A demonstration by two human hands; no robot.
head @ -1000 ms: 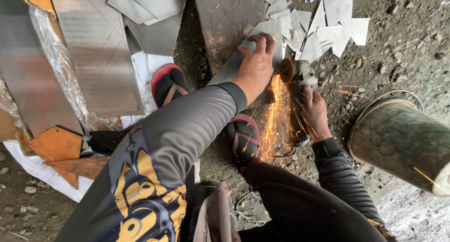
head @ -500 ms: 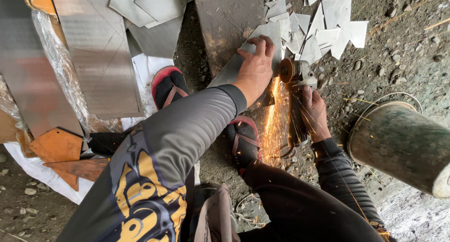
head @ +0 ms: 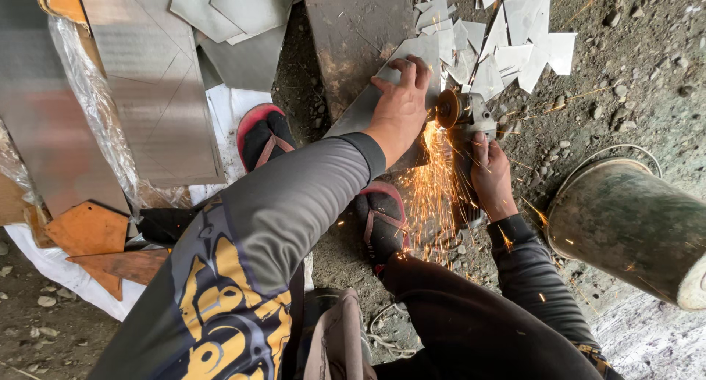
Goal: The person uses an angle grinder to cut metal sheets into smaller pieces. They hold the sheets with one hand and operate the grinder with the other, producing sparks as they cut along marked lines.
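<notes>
- Head view: the left hand lies flat on a grey metal sheet, fingers together and curled over its far edge, pinning it to the ground.
- The right hand is wrapped shut around the body of an angle grinder; its disc meets the sheet's edge just beside the left hand's fingertips.
- Sparks stream back toward the person, falling over the sandalled foot below the cut; the other sandal sits to the left.
- A pile of cut metal pieces lies beyond the grinder, and a dull green bucket stands well to the right.
- To cut cleanly, I judge the holding hand should press firmly while staying clear of the disc, which is very close now.
- The grinder likely wants a steady, straight line; tilting the disc could make it bind or kick.
- The bare foot in the spark path looks a risk.
</notes>
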